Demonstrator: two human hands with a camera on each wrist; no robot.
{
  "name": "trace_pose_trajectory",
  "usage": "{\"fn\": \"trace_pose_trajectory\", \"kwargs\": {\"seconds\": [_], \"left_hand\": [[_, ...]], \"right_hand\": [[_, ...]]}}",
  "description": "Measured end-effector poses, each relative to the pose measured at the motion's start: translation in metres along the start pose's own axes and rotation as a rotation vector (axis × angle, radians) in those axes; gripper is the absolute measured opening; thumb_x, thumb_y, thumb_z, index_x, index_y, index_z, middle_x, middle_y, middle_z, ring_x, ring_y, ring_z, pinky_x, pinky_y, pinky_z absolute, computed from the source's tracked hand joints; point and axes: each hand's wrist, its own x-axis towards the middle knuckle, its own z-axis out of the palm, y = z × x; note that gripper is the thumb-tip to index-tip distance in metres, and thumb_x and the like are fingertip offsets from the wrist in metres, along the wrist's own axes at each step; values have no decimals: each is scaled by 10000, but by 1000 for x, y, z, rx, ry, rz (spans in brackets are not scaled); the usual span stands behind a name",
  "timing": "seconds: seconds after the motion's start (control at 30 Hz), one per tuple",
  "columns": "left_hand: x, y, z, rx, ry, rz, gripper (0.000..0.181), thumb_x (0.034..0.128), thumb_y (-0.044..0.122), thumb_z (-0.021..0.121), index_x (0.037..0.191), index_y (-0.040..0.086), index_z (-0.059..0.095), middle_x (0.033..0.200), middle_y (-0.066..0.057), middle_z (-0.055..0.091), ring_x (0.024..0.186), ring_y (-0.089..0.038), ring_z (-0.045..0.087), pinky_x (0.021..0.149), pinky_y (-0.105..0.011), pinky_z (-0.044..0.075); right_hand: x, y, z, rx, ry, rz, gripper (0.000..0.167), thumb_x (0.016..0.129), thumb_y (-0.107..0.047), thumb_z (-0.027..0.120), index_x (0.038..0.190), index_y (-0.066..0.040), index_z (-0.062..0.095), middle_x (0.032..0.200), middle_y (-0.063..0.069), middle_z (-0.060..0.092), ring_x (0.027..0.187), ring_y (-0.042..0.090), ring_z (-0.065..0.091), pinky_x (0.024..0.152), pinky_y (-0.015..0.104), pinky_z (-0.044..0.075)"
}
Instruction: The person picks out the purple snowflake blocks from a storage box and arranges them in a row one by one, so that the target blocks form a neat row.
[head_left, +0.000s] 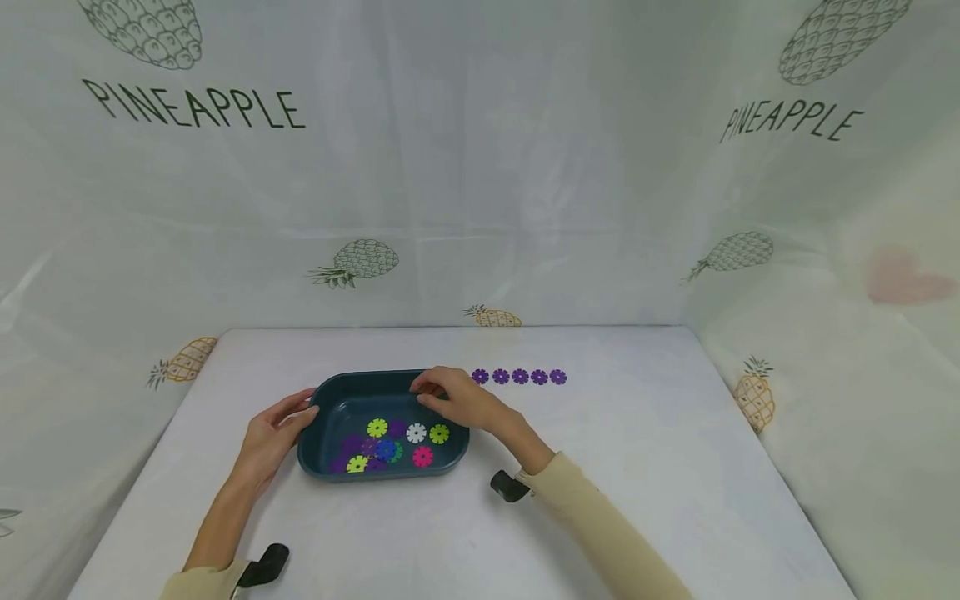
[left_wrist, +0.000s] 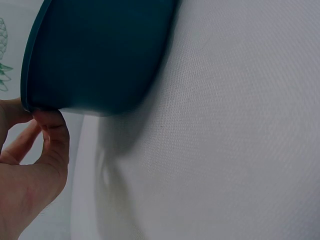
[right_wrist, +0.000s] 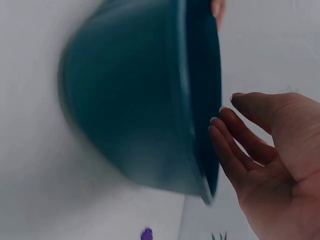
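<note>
The left hand [head_left: 272, 435] pinches the smooth, dark-teal, rounded-rectangular tray [head_left: 339, 417] between thumb and fingers! Opposite, the right hand [head_left: 459, 402] hovers, fingers loosely parted, colourful flat flower-shaped pieces [head_left: 386, 450] lying inside, below them.

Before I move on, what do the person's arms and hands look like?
The left sleeve and right sleeve are beige. A black left attachment and black right attachment show near the cuffs. The left hand and right hand show no gloves or rings.
</note>
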Motion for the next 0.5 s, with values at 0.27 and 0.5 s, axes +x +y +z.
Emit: {"fn": "trace_pose_trajectory", "kwargs": {"seconds": [0.27,0.5], "left_hand": [[0,-1,-1,-17,2,-2,630,1034,389,627,1531,41,457,1421,-168,472,1001,53,583,852,-115,509],[0,-1,1,-24,5,-12,643,1025,403,638,1531,47,461,1413,-158,474,999,42,587,848,-127,514]], "right_hand": [[13,-2,31,-33,-64,-10,244,1020,-57,638,1256,4,651,1202,123,664,1089,192,653,945,194,502],[17,-3,51,-50,-117,29,268,1007,-45,655,1273,-8,663,1212,105,660,1118,151,629,971,184,482]]}}
